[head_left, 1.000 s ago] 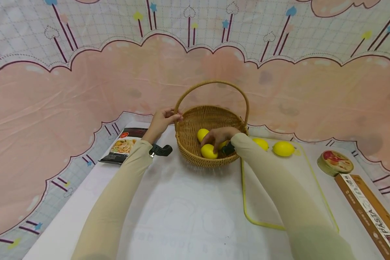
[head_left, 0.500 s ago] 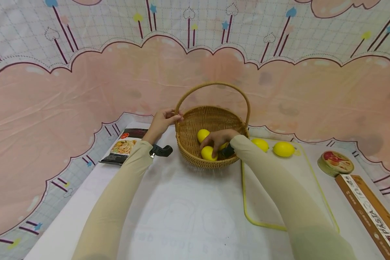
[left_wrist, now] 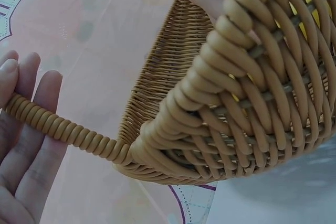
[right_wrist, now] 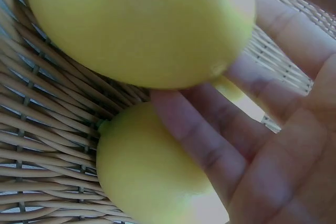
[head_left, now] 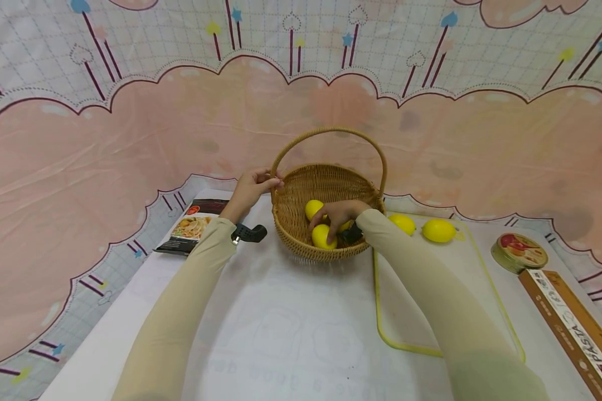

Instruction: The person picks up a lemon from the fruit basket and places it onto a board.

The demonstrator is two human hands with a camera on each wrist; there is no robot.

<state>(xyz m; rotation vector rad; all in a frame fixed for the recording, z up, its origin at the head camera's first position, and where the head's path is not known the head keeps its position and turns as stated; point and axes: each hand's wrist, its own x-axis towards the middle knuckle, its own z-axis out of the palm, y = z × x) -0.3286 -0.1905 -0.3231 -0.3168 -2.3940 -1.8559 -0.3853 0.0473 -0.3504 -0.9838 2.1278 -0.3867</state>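
Observation:
A wicker basket [head_left: 326,181] with a tall arched handle stands at the back middle of the table. My left hand [head_left: 251,189] grips the foot of that handle [left_wrist: 68,132] between thumb and fingers. Inside the basket, my right hand [head_left: 340,213] has its fingers curled round the frontmost lemon [head_left: 323,238]. This lemon [right_wrist: 142,30] fills the top of the right wrist view, with fingertips at its underside. A second lemon [head_left: 313,208] lies behind it in the basket, and another, partly hidden by the right hand, shows beside the wrist.
Two lemons, one [head_left: 438,230] fully visible and one [head_left: 403,223] partly behind the right sleeve, lie on a yellow-edged white board [head_left: 406,334]. Further right are a round tin [head_left: 519,252] and a pasta box [head_left: 572,328]. A food packet [head_left: 193,227] lies left of the basket.

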